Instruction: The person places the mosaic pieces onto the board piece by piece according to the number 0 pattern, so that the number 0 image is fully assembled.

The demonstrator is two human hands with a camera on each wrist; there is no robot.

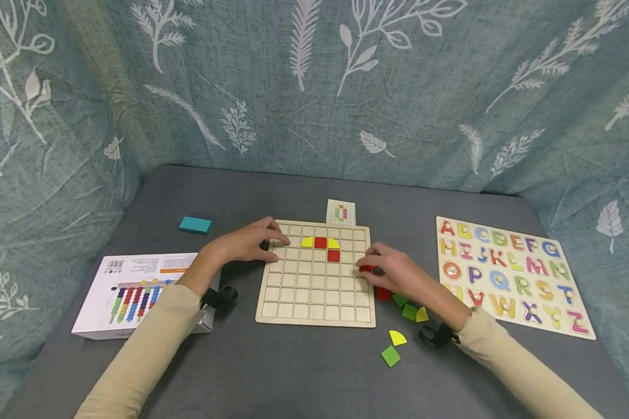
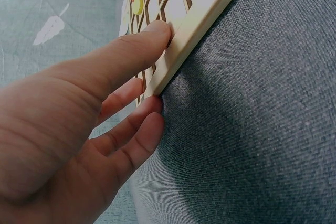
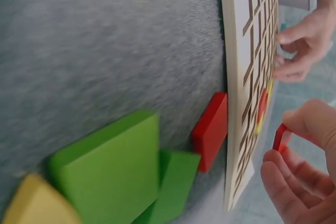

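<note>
The grid board (image 1: pixel 315 294) fills the middle of the tabletop (image 1: pixel 304 372); bare cloth lies open along the lower middle of the frame; loose tiles (image 1: pixel 409 311) crowd the board's right edge, touching it; the alphabet puzzle (image 1: pixel 508 273) blocks the right side; the white box (image 1: pixel 136 291) the left; the teal block (image 1: pixel 195 224) sits apart, upper left; curtain (image 1: pixel 314 87) walls the back.

Red tile (image 1: pixel 366 268) mostly hidden under right hand (image 1: pixel 393 272). Small pattern card (image 1: pixel 341 212) too tiny to read. White box (image 1: pixel 136 291) partly covered by left forearm. Wooden grid board (image 2: pixel 181 30) cut off at wrist views' edges.
</note>
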